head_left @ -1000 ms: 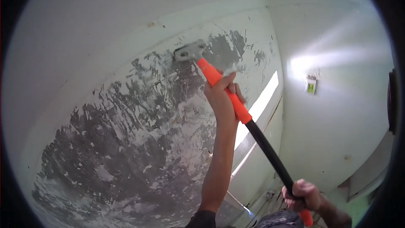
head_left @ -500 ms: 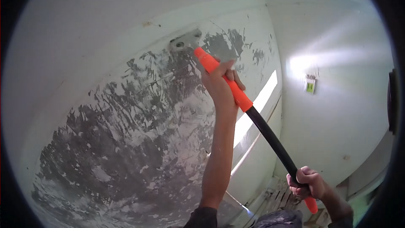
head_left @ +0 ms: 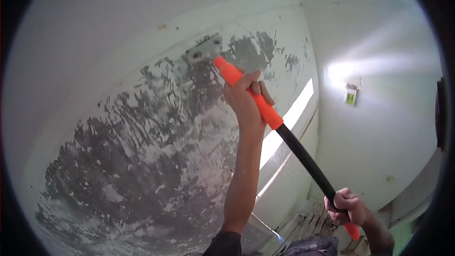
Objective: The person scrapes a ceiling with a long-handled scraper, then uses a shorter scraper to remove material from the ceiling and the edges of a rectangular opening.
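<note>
A long-handled scraper (head_left: 304, 155) with a black shaft and orange ends runs diagonally across the view. My left hand (head_left: 246, 96) is closed around its upper orange grip. Lower down at the right, my right hand (head_left: 347, 207) grips the black shaft just above the orange end cap. The flat metal scraper head (head_left: 204, 50) lies against the wall or ceiling surface, at the upper border of a patchy grey area (head_left: 142, 175) where the white coating is broken up. Whether its blade edge touches all along cannot be made out.
A white wall (head_left: 374, 147) with a small white-and-green box (head_left: 350, 96) stands at the right. A bright strip of light (head_left: 286, 125) falls beside my left forearm. Slatted wood (head_left: 313, 220) shows low down, and a dark rounded object (head_left: 441, 114) is at the far right.
The scraper head has shifted a little left and down over the surface, and my left hand has moved slightly with it. Both hands keep their hold.
</note>
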Available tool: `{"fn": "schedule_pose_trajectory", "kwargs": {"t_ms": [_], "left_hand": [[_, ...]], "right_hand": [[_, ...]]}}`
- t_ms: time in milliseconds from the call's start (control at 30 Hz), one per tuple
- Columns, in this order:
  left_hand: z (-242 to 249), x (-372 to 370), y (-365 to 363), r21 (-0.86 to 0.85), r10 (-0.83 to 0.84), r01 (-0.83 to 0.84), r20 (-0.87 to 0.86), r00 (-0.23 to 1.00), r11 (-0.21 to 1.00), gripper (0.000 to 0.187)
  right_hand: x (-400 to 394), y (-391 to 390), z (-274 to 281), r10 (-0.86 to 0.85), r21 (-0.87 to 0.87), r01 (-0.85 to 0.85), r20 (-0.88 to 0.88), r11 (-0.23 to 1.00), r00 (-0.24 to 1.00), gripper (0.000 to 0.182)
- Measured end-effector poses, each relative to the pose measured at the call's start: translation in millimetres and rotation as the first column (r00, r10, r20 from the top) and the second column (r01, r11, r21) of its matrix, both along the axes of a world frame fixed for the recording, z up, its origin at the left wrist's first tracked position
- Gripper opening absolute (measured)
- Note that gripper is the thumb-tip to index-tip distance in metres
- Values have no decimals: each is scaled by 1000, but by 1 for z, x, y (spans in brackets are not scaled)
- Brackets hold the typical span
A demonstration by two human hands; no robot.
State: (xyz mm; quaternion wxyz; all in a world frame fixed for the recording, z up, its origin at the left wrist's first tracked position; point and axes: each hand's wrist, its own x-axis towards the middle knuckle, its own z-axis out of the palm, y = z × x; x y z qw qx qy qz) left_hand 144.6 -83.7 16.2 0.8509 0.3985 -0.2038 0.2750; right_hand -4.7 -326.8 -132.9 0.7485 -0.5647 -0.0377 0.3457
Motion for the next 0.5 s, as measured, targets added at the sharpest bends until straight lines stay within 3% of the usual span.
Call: {"fn": "schedule_pose_trajectory", "kwargs": {"t_ms": [67, 133, 167, 200, 267, 367, 467, 500], "left_hand": [[-5, -10, 2, -47, 12, -12, 11, 1000, 999, 21], [-14, -29, 15, 68, 10, -7, -41, 999, 998, 21], [-9, -25, 13, 53, 4, -2, -32, 999, 999, 21], [-6, -22, 9, 57, 9, -6, -59, 998, 998, 21], [4, -16, 3, 20, 58, -58, -16, 998, 998, 21], [-19, -39, 21, 34, 49, -47, -52, 997, 998, 23], [-6, -32, 16, 38, 32, -30, -71, 997, 999, 22], [-3, -30, 14, 47, 45, -42, -68, 997, 998, 21]], "right_hand": [[-11, -1, 9, -11, -29, 12, 23, 1000, 1000, 36], [-28, -4, 6, 95, -34, -99, -103, 994, 990, 34], [-17, -3, -7, 92, -106, -76, 154, 991, 984, 31], [-10, 4, -3, -26, -33, 30, 107, 999, 994, 30], [-3, 1, -5, -8, -3, 8, 8, 1000, 1000, 33], [-26, 0, -20, 106, -26, -107, -24, 994, 994, 30], [-17, 15, 4, 42, -60, -40, 33, 997, 999, 32], [-11, 14, 6, 50, 1, -50, -6, 999, 999, 33]]}}
